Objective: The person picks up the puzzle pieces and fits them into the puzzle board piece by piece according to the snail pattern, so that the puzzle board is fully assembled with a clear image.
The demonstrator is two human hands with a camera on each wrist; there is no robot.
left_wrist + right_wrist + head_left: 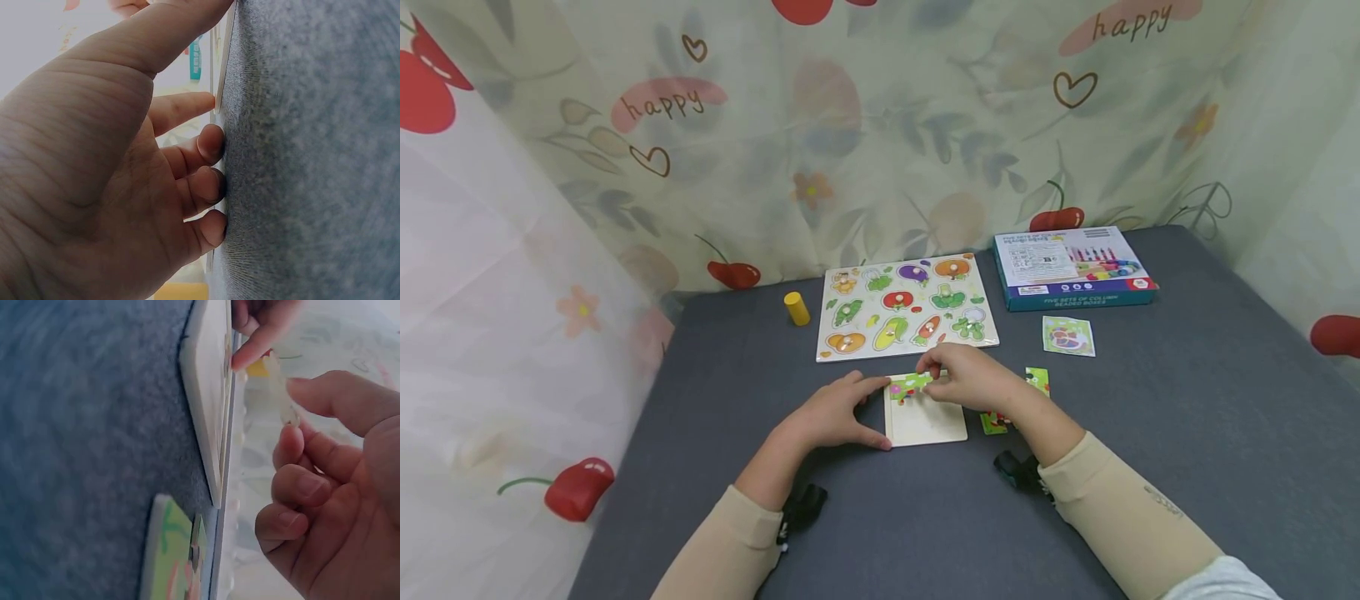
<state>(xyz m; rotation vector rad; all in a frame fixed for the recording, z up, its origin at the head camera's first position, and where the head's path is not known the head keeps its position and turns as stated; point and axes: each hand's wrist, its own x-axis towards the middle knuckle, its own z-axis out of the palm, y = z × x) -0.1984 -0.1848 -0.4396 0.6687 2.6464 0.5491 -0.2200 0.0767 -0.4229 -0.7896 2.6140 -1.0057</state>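
A pale square puzzle tray (931,427) lies flat on the table in the head view. My left hand (831,414) rests against its left side, index fingertip near the top corner and thumb near the bottom one. Above the tray's upper part, my right hand (966,377) pinches a small puzzle piece (285,394) between thumb and fingers; in the right wrist view its pale edge faces the camera. Green printed artwork (901,387) shows at the tray's top left, partly covered by the right fingers. Loose green puzzle pieces (1037,378) lie beneath and beside the right forearm.
Behind the tray lies a vegetable picture board (880,302). A yellow cylinder (797,309) stands to its left. A boxed bead set (1075,268) sits at the back right, with a small picture card (1068,337) in front. A patterned curtain (880,142) hangs behind the grey table.
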